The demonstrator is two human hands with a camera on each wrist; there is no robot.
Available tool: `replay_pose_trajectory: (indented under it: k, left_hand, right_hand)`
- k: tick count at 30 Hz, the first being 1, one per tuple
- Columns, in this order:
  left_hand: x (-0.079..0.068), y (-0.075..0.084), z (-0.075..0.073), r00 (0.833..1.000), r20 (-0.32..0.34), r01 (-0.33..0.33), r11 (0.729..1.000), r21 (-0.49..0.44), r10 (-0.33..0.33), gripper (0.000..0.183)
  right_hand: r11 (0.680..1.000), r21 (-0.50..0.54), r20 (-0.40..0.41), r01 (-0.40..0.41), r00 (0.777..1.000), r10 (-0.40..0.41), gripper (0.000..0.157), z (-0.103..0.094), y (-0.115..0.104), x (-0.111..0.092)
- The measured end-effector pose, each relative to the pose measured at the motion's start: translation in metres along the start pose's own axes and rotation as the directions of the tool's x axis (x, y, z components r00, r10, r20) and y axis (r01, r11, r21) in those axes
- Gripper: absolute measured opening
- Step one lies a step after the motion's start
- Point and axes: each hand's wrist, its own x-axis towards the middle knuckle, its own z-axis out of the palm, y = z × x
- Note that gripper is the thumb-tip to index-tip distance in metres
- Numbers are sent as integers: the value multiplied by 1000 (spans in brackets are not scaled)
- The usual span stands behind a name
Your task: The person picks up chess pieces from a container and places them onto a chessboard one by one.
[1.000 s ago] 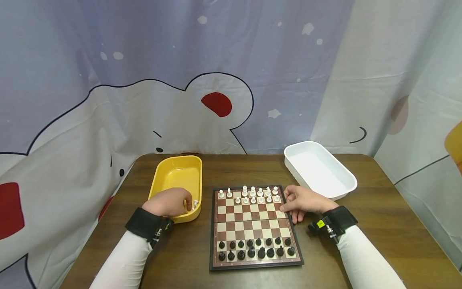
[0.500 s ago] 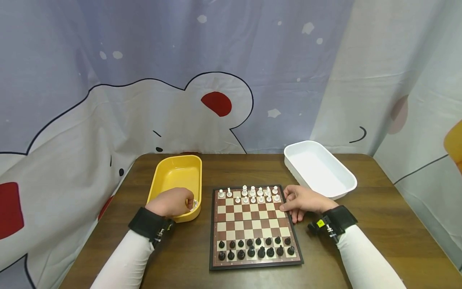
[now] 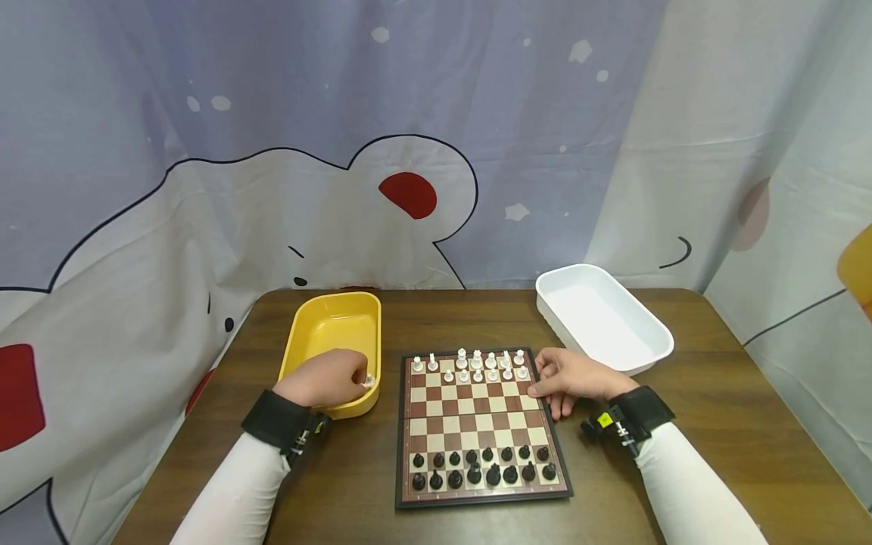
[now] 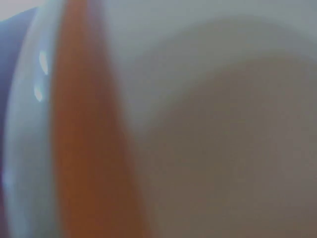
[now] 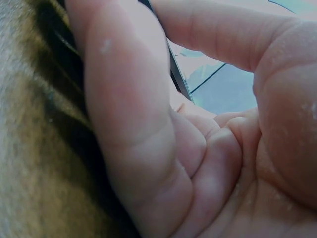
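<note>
My left hand [image 3: 331,377] reaches into the near end of the yellow tray [image 3: 331,303], fingers bent downward. A small white chess piece [image 3: 369,381] shows right at its fingertips; I cannot tell whether they pinch it. The left wrist view is a close blur. My right hand [image 3: 571,380] grips the right edge of the chessboard [image 3: 436,409], thumb over the rim and the other fingers along the side. White chess pieces [image 3: 477,362] stand in two rows at the board's far end. Black chess pieces [image 3: 474,474] fill two rows at the near end.
A white tray [image 3: 602,318] stands at the back right, close behind my right hand. All of this sits on a brown wooden table [image 3: 327,477]. A printed curtain [image 3: 327,212] hangs behind the table's far edge.
My left hand has shifted slightly within the yellow tray, rising a little in the view. The right hand and the pieces on the board have stayed put.
</note>
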Motion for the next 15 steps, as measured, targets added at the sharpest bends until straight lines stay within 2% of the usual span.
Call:
replay_pose_trajectory:
  k: [6, 11, 15]
  left_hand:
    - [3, 0, -4, 998, -52, -33, 999, -37, 31, 12]
    - [5, -1, -5, 992, -95, -87, 996, -23, 84, 9]
    - [6, -1, -5, 986, -128, -106, 994, -17, 103, 8]
  right_hand:
    - [1000, -6, -2, -2, 1000, 2, 48, 0, -1, 0]
    - [1000, -4, -4, -1, 1000, 1, 48, 0, -1, 0]
    - [1000, -5, -7, -6, 1000, 6, 49, 0, -1, 0]
